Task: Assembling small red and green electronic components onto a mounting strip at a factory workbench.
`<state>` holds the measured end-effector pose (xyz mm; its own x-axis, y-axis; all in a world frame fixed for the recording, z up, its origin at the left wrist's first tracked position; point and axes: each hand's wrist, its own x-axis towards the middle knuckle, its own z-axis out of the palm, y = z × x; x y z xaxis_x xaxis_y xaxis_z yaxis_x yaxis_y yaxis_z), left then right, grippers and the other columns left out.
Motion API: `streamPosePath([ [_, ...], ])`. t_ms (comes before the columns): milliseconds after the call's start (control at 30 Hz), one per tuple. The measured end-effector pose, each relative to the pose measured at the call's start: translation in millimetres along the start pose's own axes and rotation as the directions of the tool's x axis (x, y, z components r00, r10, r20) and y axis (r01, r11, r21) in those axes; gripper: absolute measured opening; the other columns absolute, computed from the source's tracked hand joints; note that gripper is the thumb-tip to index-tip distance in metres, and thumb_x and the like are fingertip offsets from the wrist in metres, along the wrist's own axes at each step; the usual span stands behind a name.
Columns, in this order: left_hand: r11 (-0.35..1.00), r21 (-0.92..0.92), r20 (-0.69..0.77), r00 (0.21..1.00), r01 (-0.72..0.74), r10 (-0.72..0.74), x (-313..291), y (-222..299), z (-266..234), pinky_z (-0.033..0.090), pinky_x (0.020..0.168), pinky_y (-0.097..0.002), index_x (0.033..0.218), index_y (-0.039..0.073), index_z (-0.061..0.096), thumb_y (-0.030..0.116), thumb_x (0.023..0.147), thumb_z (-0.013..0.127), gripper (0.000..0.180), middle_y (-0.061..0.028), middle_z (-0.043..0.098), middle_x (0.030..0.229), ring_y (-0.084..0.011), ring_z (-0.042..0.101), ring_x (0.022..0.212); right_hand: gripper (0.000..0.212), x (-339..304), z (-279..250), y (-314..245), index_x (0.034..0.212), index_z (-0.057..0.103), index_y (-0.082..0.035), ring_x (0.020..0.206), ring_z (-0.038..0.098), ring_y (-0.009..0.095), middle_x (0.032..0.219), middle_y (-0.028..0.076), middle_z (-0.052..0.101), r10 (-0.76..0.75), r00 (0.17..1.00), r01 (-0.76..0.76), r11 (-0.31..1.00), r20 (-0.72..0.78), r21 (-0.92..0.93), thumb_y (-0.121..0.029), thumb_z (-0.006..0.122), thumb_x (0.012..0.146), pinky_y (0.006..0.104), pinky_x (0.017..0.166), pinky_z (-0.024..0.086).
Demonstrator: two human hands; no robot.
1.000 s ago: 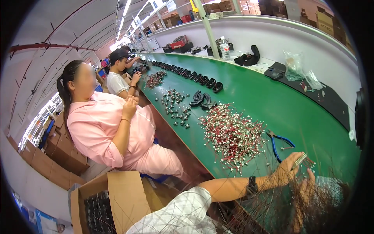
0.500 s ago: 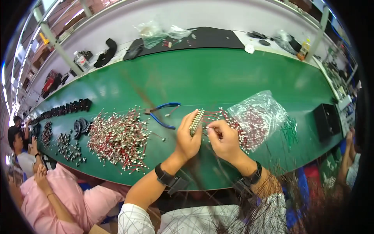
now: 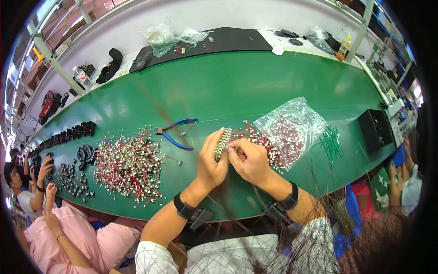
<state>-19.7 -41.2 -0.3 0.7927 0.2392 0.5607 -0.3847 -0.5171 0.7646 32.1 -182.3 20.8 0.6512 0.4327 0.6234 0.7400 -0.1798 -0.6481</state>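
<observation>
Left hand [image 3: 211, 165] pinching a comb-like row of small wired parts [image 3: 223, 142], fingers curled shut around the strip, held edge-up just above the green table [image 3: 237, 86], probably so the leads fan toward the other hand. Right hand [image 3: 250, 160] closed on the red wire ends beside the strip, fingertips touching it (likely sorting or seating one lead). Clear plastic bag [image 3: 292, 125] of the same red-wired parts lying open just right of the hands, within easy reach. One pair of blue-handled pliers [image 3: 178, 132] lying just left. One loose heap of wired parts [image 3: 127, 166] further left, too many to count. One bundle of green wires [image 3: 331, 144] right of the bag.
</observation>
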Motion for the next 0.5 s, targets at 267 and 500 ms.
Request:
streamPosePath([
  [267, 0.999, 0.006, -0.013, 0.999, -0.036, 0.036, -0.2, 0.7, 1.3, 0.049, 0.098, -0.0369, 0.134, -0.006, 0.054, -0.008, 0.086, 0.056, 0.047, -0.0212, 0.060, 0.127, -0.0312, 0.063, 0.114, 0.006, 1.8, 3.9, 1.5, 0.092, 0.066, -0.001, 0.057, 0.064, 0.025, 0.075, 0.011, 0.066, -0.120, 0.992, 0.119, 0.993, -0.051, -0.013, -0.002, 0.068, 0.086, 0.0351, 0.050, 0.051],
  [500, 0.996, 0.041, -0.014, 0.997, -0.076, 0.077, 0.4, 1.8, 2.7, 0.049, 0.098, -0.0381, 0.136, -0.005, 0.053, -0.008, 0.086, 0.056, 0.050, -0.0224, 0.060, 0.128, -0.0331, 0.062, 0.115, 0.003, 1.5, 6.1, 1.9, 0.088, 0.065, 0.000, 0.050, 0.059, 0.020, 0.065, 0.012, 0.061, -0.088, 0.993, 0.090, 0.996, -0.082, 0.020, -0.001, 0.067, 0.087, 0.0315, 0.048, 0.046],
])
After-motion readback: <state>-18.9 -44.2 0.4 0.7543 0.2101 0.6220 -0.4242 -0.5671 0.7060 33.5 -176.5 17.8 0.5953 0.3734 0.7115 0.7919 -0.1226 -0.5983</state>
